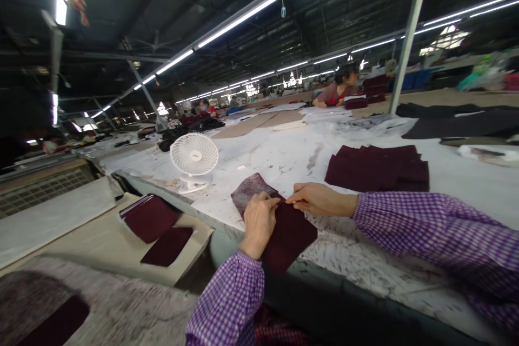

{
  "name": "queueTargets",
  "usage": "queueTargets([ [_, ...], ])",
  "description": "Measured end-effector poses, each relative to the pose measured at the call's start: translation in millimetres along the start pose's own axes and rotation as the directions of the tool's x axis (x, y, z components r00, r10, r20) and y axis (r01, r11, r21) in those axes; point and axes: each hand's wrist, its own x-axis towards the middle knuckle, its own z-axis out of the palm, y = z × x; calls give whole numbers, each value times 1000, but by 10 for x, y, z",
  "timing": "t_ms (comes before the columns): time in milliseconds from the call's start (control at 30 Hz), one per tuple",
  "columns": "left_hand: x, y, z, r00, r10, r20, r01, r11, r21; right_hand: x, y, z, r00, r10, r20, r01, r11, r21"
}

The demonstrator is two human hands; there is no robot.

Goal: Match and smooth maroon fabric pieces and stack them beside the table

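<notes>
A dark maroon fabric piece [290,235] lies over the near edge of the white, stained work table [365,265]; its far end [251,189] is turned back and shows a paler speckled underside. My left hand [258,221] rests on the piece with its fingers curled and pinching the fabric near the fold. My right hand [314,200] meets it from the right, fingertips pressed together on the same edge. Both sleeves are purple checked.
A stack of maroon pieces [379,167] lies further right on the table. A small white fan [193,158] stands to the left. More maroon pieces [151,217] lie on a lower beige surface at left. Other people [338,89] sit at distant tables; a metal post [409,32] rises behind.
</notes>
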Motion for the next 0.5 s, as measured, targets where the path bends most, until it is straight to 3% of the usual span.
queueTargets([
  [133,-32,3,1,998,64,-21,-62,996,56,-6,-36,-19,1000,-3,24,3,1000,-1],
  [300,-42,43,-37,994,105,38,-110,980,167,-10,-56,-59,999,3,42,-3,1000,-12],
  [500,-37,61,-35,994,102,48,-109,975,192,22,-75,4,993,-52,-106,52,999,-2],
])
